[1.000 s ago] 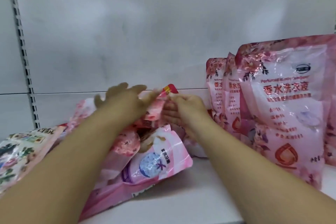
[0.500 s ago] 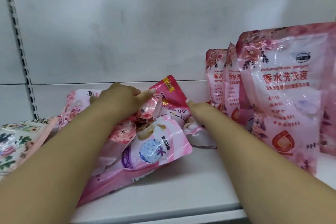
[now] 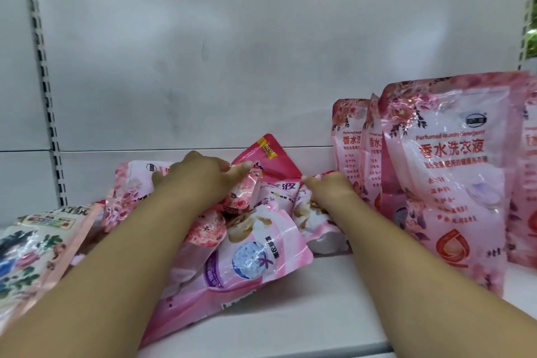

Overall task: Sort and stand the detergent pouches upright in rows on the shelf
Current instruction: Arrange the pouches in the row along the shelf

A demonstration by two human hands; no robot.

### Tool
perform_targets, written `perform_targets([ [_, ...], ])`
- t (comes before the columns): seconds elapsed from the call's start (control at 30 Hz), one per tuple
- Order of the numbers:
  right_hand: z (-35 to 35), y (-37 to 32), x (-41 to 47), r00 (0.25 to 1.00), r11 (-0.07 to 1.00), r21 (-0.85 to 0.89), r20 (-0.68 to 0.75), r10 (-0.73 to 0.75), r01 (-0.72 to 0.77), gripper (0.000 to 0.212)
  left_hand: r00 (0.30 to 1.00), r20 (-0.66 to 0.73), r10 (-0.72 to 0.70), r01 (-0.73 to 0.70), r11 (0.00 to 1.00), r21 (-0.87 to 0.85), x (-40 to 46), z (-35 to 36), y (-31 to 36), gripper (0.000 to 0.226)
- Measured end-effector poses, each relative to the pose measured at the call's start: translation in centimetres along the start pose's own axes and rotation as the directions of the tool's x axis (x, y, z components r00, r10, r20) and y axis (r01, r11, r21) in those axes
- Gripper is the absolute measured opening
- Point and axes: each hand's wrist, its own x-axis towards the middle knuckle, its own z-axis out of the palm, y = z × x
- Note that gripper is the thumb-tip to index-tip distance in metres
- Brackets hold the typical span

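The dark-pink pouch [image 3: 266, 157] lies tilted between both hands, long axis leaning upper-left; left hand [image 3: 200, 180] rests spread on the pile, right hand [image 3: 328, 187] closure indeterminate.

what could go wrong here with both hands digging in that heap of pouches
1. The heap of fallen pouches overlaps loosely; the lavender-print pouch lies near the front edge of the shelf and could slide off if the pile shifts.
2. The right hand works right beside the standing rose pouches; a nudge from that forearm might topple the row.
3. The left hand presses on slick film, so its grip may slip.
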Motion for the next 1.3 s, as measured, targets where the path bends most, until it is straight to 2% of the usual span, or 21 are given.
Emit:
perform_targets([
  [0.1, 0.4, -0.3, -0.4, 0.985, 0.985, -0.031, -0.003, -0.173, 0.172, 0.026, 1.0, -0.005, 0.006, -0.006, 1.0, -0.004, 0.0, 0.0, -0.2, 0.071],
  [0.17, 0.6, -0.4, -0.6, 0.956, 0.956, -0.027, -0.03, -0.292, 0.291, 0.034, 1.0, -0.005, -0.012, 0.012, 1.0, -0.023, -0.1, -0.3, -0.3, 0.081],
  [0.2, 0.7, -0.3, -0.8, 0.943, 0.944, -0.007, -0.044, -0.33, 0.33, 0.038, 0.999, -0.025, -0.031, 0.031, 1.0, 0.005, -0.2, -0.5, -0.1, 0.079],
  [0.27, 0.7, -0.3, -1.2, 0.924, 0.925, 0.02, -0.044, -0.379, 0.38, 0.033, 0.994, -0.105, -0.017, 0.027, 0.995, 0.096, -0.6, -0.9, 0.4, 0.059],
  [0.33, 0.6, -0.5, -1.7, 0.897, 0.897, 0.017, -0.039, -0.44, 0.441, 0.028, 0.982, -0.171, 0.077, -0.063, 0.994, 0.086, -0.8, -1.1, 0.9, 0.047],
  [0.4, 0.3, -0.7, -2.3, 0.864, 0.866, 0.023, -0.079, -0.497, 0.5, 0.026, 0.976, -0.173, 0.134, -0.135, 0.991, 0.006, -1.2, -1.2, 1.1, 0.047],
  [0.47, -0.3, -1.0, -2.8, 0.828, 0.832, 0.066, -0.172, -0.534, 0.551, 0.026, 0.977, -0.159, 0.143, -0.147, 0.989, -0.014, -1.4, -1.1, 1.2, 0.055],
  [0.53, -1.0, -1.4, -3.3, 0.773, 0.766, 0.163, -0.283, -0.568, 0.622, 0.029, 0.978, -0.148, 0.148, -0.152, 0.988, -0.018, -1.5, -1.1, 1.2, 0.059],
  [0.63, -1.4, -2.7, -4.4, 0.63, 0.577, 0.269, -0.45, -0.633, 0.771, 0.026, 0.979, -0.117, 0.169, -0.184, 0.974, -0.132, -1.9, -1.3, 1.9, 0.077],
  [0.7, -1.0, -3.5, -5.3, 0.613, 0.511, 0.339, -0.48, -0.628, 0.79, 0.026, 0.979, -0.111, 0.17, -0.194, 0.944, -0.267, -2.3, -1.3, 2.4, 0.069],
  [0.77, -0.6, -4.1, -6.0, 0.65, 0.498, 0.42, -0.434, -0.624, 0.759, 0.027, 0.983, -0.083, 0.166, -0.186, 0.889, -0.418, -2.4, -1.4, 2.6, 0.055],
  [0.87, -0.8, -4.7, -6.3, 0.746, 0.531, 0.56, -0.273, -0.607, 0.636, 0.032, 0.98, -0.116, 0.162, -0.199, 0.774, -0.601, -2.1, -1.2, 2.2, 0.054],
  [0.97, -1.6, -5.0, -5.7, 0.772, 0.65, 0.484, -0.089, -0.629, 0.585, 0.065, 0.96, -0.231, 0.158, -0.278, 0.646, -0.711, -2.3, -1.3, 2.4, 0.026],
  [1.03, -2.2, -5.2, -5.8, 0.751, 0.654, 0.475, -0.021, -0.66, 0.588, 0.093, 0.945, -0.291, 0.146, -0.322, 0.558, -0.765, -2.4, -1.4, 2.6, 0.013],
  [1.07, -2.5, -5.4, -6.1, 0.744, 0.655, 0.474, 0.0, -0.668, 0.589, 0.092, 0.939, -0.316, 0.136, -0.341, 0.498, -0.797, -2.6, -1.5, 2.7, 0.01],
  [1.17, -2.8, -5.9, -7.2, 0.709, 0.636, 0.463, 0.023, -0.705, 0.617, 0.034, 0.908, -0.382, 0.175, -0.42, 0.396, -0.817, -3.1, -1.7, 2.9, 0.015],
  [1.2, -2.9, -6.1, -7.5, 0.693, 0.615, 0.468, 0.008, -0.721, 0.634, 0.026, 0.901, -0.391, 0.191, -0.435, 0.387, -0.813, -3.2, -1.7, 2.9, 0.016],
  [1.3, -3.4, -6.9, -7.5, 0.676, 0.566, 0.548, 0.004, -0.737, 0.615, 0.032, 0.895, -0.389, 0.217, -0.445, 0.398, -0.802, -3.3, -1.6, 3.0, 0.017],
])
